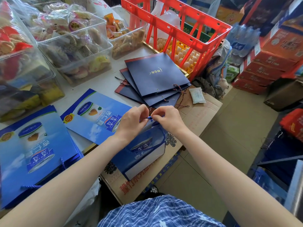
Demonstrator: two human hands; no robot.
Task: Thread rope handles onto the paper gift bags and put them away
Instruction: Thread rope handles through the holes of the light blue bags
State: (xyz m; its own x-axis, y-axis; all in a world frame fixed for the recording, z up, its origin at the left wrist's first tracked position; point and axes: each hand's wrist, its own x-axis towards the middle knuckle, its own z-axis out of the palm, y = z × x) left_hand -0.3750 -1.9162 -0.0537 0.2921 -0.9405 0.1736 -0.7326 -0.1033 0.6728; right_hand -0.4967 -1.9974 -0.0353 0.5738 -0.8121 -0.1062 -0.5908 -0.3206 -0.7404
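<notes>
Both hands, left hand [131, 122] and right hand [165, 119], pinch the blue rope [149, 118], lying left-right above the gift bag [144, 151].

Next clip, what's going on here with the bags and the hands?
A person is fitting a rope handle to a light blue paper gift bag lying on a cardboard box. The left hand and right hand both pinch a blue rope at the bag's top edge. Two more light blue bags lie flat on the table to the left, and a fanned pile of dark navy bags sits beyond, beside a red crate.
</notes>
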